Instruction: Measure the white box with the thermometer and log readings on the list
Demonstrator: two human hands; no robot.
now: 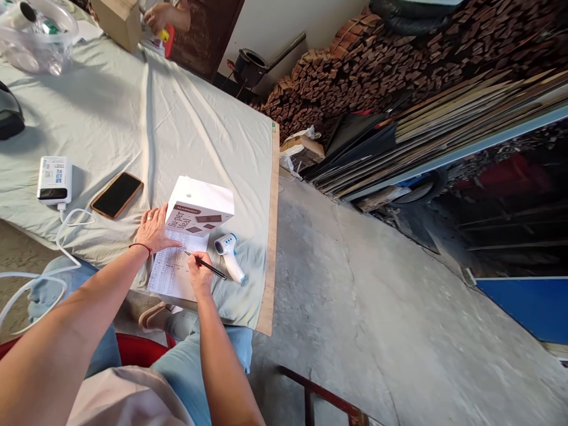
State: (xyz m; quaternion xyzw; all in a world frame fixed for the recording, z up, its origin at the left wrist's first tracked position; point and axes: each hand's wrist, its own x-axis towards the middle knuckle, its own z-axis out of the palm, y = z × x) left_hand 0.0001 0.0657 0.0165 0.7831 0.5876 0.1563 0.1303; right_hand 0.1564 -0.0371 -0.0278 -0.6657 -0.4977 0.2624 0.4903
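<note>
My right hand (201, 273) grips a black pen (209, 267), its tip at a sheet of paper (171, 275) covered with rows of small handwriting. My left hand (157, 229) lies with fingers spread at the paper's upper left, against a white box (202, 198). The box stands at the top of the paper and hides part of it; its printed side reads "Super Meal". Just right of my right hand lies a white and blue infrared thermometer (231, 258). A dark-screened smartphone (117, 195) in a brown case rests to the upper left of my left hand.
A white power bank (55, 180) with a white cable (62, 236) lies on the cloth-covered table (190, 136). A clear plastic tub (38, 35) and a cardboard box (118, 23) stand at the back, near another person's hand (156, 18). Stacked wood (319, 77) lines the wall.
</note>
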